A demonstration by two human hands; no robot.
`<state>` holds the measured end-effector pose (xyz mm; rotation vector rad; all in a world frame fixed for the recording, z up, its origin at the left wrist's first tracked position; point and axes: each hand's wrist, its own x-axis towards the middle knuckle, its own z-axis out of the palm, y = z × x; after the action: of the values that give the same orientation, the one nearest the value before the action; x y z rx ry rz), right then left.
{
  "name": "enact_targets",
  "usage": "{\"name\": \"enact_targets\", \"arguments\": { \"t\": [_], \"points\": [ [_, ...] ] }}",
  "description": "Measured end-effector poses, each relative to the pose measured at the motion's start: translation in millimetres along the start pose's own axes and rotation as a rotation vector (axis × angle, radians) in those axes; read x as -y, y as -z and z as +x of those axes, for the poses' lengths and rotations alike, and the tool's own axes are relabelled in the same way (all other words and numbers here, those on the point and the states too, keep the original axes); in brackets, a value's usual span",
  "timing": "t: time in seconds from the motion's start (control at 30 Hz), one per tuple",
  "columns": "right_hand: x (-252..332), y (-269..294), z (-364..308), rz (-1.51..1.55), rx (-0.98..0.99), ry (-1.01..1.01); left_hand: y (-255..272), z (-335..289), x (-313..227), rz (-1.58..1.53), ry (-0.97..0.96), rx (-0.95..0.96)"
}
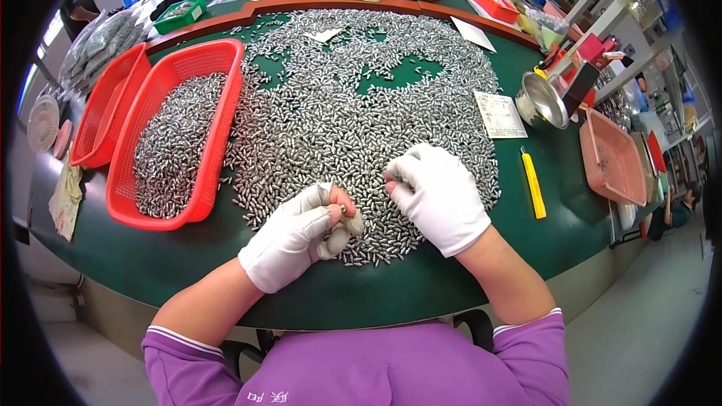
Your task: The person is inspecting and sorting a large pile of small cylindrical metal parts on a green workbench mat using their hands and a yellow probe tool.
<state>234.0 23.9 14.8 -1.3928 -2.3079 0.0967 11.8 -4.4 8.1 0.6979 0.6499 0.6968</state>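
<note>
A wide spread of small, silvery, bullet-shaped metal parts point(323, 124) covers the middle of the green table. Over its near edge, my left hand point(289, 237), in a white glove with bare fingertips, is closed, with one small metal part point(344, 210) pinched between thumb and forefinger. To its right, my right hand point(440, 199) hovers low over the parts in a similar glove. Its thumb and forefinger are drawn together; whatever lies between them is too small to make out.
Left of the spread stands a red basket point(120, 173) part-filled with metal parts, beside another red basket point(90, 143). On the right lie a printed slip point(502, 115), a yellow cutter knife point(533, 184), a steel bowl point(543, 101) and a pink tray point(613, 158). A wooden ledge point(338, 6) borders the back.
</note>
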Motion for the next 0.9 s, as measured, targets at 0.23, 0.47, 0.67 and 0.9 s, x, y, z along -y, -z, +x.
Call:
{"name": "enact_targets", "arguments": {
  "t": [0.23, 0.47, 0.67, 0.9],
  "points": [
    [1.9, -15.6, 1.7, 0.126, 0.0, 0.095, -0.9, 0.4, 0.7, -0.01, -0.009, 0.004],
    [18.4, 2.2, 2.6, 0.591, 0.027, 0.009, 3.2, -0.3, 3.8, -0.058, -0.008, 0.035],
    [25.4, 1.7, -3.9, 0.913, 0.154, -0.092, -0.9, 1.1, 3.7, 0.064, 0.01, 0.005],
    [3.8, 7.2, 1.0, 0.222, 0.026, 0.075, -3.4, -1.7, -0.3, 0.125, -0.016, -0.02]
  ]
}}
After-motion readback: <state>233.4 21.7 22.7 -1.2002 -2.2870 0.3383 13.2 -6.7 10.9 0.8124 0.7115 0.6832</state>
